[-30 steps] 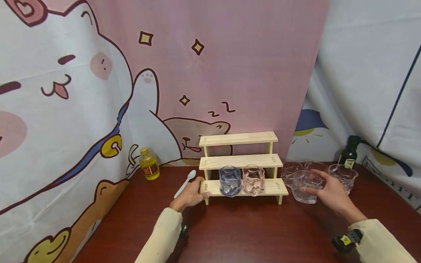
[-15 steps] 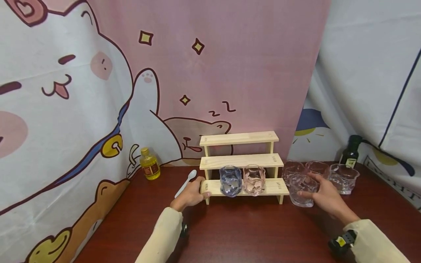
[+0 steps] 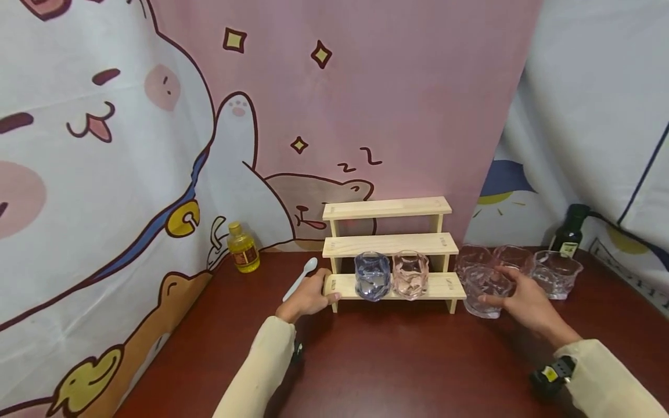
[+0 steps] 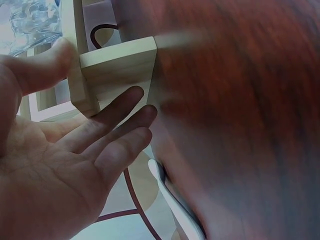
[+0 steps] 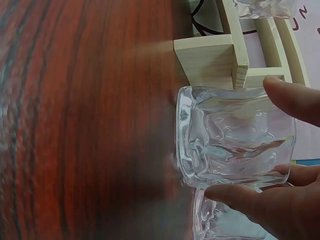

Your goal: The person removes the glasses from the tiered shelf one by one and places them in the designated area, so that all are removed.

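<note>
My left hand (image 3: 308,295) holds the left end of the lowest step of a three-tier wooden display stand (image 3: 387,206). In the left wrist view the thumb lies on the step's edge, with the fingers (image 4: 120,142) spread beside the stand's leg. At the stand's right end, my right hand (image 3: 530,305) grips a clear wavy drinking glass (image 5: 235,137), thumb on one side and fingers on the other. That glass is upright, low at the table. A blue glass (image 3: 372,276) and a pink glass (image 3: 410,275) stand side by side on the lowest step.
Several more glasses cluster behind the right hand, including a clear glass (image 3: 556,276). A dark green bottle (image 3: 568,232) stands at the back right. To the left are a yellow oil bottle (image 3: 243,249) and a white spoon (image 3: 300,278). A printed curtain (image 3: 418,104) hangs behind the table.
My right hand has brought the clear glass leftward, closer to the stand's right end. The left hand keeps its hold on the stand. The head view has tipped slightly downward.
</note>
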Available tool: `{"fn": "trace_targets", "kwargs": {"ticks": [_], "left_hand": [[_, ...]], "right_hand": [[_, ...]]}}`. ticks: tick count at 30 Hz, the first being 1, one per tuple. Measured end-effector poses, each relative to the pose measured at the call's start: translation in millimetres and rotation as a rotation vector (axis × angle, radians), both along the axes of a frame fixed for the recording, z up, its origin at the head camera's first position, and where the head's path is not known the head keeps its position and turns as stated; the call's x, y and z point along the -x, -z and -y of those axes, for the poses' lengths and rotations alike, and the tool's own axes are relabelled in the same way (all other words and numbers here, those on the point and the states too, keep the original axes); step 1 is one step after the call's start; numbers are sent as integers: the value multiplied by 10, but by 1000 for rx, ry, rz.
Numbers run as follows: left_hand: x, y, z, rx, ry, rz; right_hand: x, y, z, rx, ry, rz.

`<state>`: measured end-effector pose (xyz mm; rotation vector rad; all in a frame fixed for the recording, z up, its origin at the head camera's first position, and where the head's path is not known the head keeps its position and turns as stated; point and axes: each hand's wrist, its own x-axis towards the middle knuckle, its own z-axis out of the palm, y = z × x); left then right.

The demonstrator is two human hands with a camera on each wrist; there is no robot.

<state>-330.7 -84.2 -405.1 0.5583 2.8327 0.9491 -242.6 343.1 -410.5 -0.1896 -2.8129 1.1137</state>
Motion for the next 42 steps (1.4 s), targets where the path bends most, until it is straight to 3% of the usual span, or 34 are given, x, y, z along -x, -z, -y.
{"fn": "trace_targets", "kwargs": {"ticks": [9, 16, 20, 26, 32, 36, 42], "left_hand": [[1, -11, 10, 0, 0, -13], [30, -6, -19, 3, 3, -9], [32, -10, -20, -4, 4, -4], [31, -9, 2, 6, 13, -1], [60, -44, 27, -19, 36, 9], [70, -51, 30, -14, 37, 16], [57, -33, 14, -8, 22, 40]], "right_hand": [[10, -18, 32, -117, -19, -59], [-37, -205, 84, -274, -76, -109], [-88, -314, 231, -329, -75, -212], [-169, -366, 524, -410, -47, -433], [-158, -420, 832, -351, -91, -573], [-106, -434, 995, -295, -143, -549], [-3, -371, 1156, -255, -190, -417]]}}
